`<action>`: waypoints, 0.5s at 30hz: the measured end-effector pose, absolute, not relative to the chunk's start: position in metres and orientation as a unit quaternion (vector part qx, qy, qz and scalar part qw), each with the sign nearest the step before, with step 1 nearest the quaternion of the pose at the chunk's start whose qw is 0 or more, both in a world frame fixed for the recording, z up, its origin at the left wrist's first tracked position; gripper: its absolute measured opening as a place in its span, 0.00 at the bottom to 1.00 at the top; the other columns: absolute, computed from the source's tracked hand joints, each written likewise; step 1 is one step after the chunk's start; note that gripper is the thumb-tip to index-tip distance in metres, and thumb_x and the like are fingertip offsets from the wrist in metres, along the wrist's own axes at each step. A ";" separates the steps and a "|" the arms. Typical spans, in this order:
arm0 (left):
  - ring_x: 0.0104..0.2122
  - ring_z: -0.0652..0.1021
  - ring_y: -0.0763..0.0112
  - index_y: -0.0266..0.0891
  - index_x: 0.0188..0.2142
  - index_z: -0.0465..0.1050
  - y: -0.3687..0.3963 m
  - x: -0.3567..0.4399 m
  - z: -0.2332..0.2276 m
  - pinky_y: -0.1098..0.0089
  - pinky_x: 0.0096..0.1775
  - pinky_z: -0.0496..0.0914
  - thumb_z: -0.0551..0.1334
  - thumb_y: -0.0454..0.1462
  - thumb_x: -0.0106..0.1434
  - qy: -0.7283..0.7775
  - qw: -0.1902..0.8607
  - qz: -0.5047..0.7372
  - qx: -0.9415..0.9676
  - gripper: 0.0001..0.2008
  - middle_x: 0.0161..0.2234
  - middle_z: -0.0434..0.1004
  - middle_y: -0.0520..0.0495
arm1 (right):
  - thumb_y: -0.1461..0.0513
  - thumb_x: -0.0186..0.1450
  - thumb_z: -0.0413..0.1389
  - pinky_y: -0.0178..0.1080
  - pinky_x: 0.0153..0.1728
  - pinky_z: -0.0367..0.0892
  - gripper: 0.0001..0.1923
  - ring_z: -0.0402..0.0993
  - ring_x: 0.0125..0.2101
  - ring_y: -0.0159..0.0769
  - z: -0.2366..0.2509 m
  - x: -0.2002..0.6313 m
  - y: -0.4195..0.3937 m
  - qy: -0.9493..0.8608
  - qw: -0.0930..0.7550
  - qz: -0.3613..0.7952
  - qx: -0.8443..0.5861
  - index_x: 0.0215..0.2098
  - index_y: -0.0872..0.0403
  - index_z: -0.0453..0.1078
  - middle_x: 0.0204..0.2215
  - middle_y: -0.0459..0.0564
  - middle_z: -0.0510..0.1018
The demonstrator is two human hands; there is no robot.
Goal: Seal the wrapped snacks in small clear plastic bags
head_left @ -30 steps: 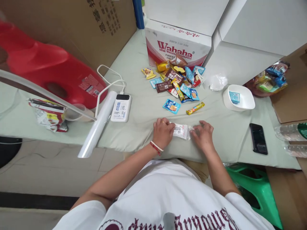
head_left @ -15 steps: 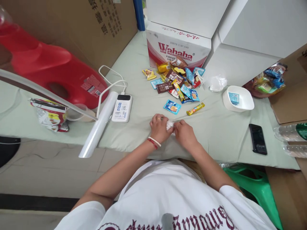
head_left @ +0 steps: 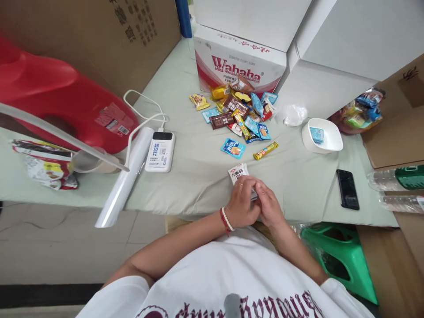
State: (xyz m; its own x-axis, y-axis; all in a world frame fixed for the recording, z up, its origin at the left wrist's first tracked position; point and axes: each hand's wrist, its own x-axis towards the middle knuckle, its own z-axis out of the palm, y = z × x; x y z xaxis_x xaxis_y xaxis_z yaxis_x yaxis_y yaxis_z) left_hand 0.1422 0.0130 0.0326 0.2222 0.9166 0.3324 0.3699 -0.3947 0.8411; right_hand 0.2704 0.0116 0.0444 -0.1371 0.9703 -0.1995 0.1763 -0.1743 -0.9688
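Both of my hands hold one small white snack packet with red print, lifted a little above the pale green table cover near its front edge. My left hand, with a ring and a red-and-white bracelet, wraps the packet's lower part. My right hand presses against it from the right. The packet's top end sticks up past my fingers. A pile of mixed snack packets lies farther back, with a blue packet and a yellow bar loose in front of it.
A white bowl with one blue packet stands at the right, a black phone nearer me. A power bank, a white roll, a red jug, a Wahaha carton, bottles and a green stool surround the area.
My hands came together from the packet's two ends, folded it, and raised it toward me. It now stands on end in both hands.
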 end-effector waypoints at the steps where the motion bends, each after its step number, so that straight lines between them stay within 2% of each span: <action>1: 0.51 0.72 0.56 0.42 0.48 0.62 0.014 0.144 0.028 0.53 0.55 0.71 0.59 0.32 0.54 0.443 0.365 0.447 0.686 0.20 0.49 0.69 0.38 | 0.45 0.75 0.47 0.52 0.61 0.71 0.25 0.74 0.59 0.46 0.039 0.269 0.010 -0.508 0.375 0.550 -0.547 0.61 0.48 0.70 0.58 0.54 0.78; 5: 0.52 0.73 0.59 0.43 0.52 0.61 0.018 0.136 0.017 0.56 0.53 0.74 0.60 0.34 0.50 0.423 0.522 0.464 0.578 0.28 0.53 0.65 0.40 | 0.52 0.67 0.58 0.51 0.56 0.74 0.22 0.77 0.55 0.48 0.019 0.269 0.004 -0.477 0.389 0.547 -0.567 0.58 0.48 0.71 0.56 0.54 0.80; 8: 0.57 0.71 0.56 0.45 0.55 0.63 0.015 0.111 0.019 0.55 0.55 0.75 0.62 0.36 0.54 0.417 0.558 0.475 0.538 0.28 0.58 0.62 0.39 | 0.56 0.64 0.57 0.50 0.49 0.76 0.20 0.80 0.48 0.46 0.021 0.298 0.017 -0.475 0.413 0.485 -0.607 0.54 0.49 0.73 0.51 0.54 0.82; 10: 0.58 0.71 0.55 0.46 0.54 0.66 0.010 0.084 0.022 0.54 0.55 0.75 0.63 0.38 0.58 0.443 0.538 0.467 0.545 0.23 0.58 0.63 0.40 | 0.58 0.63 0.56 0.49 0.48 0.76 0.20 0.79 0.48 0.45 0.036 0.342 0.049 -0.478 0.467 0.374 -0.643 0.54 0.49 0.72 0.51 0.55 0.81; 12: 0.57 0.72 0.56 0.46 0.52 0.69 0.002 0.054 0.023 0.55 0.54 0.76 0.63 0.38 0.61 0.483 0.494 0.466 0.553 0.18 0.56 0.65 0.40 | 0.63 0.60 0.53 0.45 0.47 0.76 0.25 0.79 0.50 0.45 0.057 0.401 0.100 -0.463 0.536 0.208 -0.675 0.57 0.53 0.69 0.53 0.60 0.78; 13: 0.56 0.73 0.56 0.46 0.50 0.70 -0.003 0.040 0.021 0.55 0.53 0.77 0.63 0.38 0.62 0.508 0.468 0.463 0.555 0.16 0.55 0.66 0.41 | 0.67 0.59 0.50 0.43 0.46 0.75 0.28 0.78 0.51 0.44 0.068 0.433 0.130 -0.454 0.538 0.111 -0.702 0.58 0.55 0.68 0.54 0.63 0.76; 15: 0.53 0.74 0.57 0.45 0.48 0.72 -0.015 0.018 0.014 0.57 0.50 0.77 0.64 0.38 0.63 0.555 0.424 0.460 0.549 0.13 0.53 0.67 0.41 | 0.71 0.59 0.43 0.40 0.41 0.73 0.31 0.79 0.47 0.41 0.086 0.490 0.191 -0.458 0.445 -0.026 -0.769 0.61 0.61 0.66 0.53 0.70 0.75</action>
State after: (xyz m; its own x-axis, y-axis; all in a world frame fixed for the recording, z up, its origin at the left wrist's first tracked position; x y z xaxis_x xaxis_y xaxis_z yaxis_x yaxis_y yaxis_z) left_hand 0.0179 -0.0148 0.0143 -0.0381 0.9987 0.0340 0.2195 -0.0249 0.9753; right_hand 0.4897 0.1906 0.0859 0.5788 0.6820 0.4471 0.7279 -0.1849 -0.6602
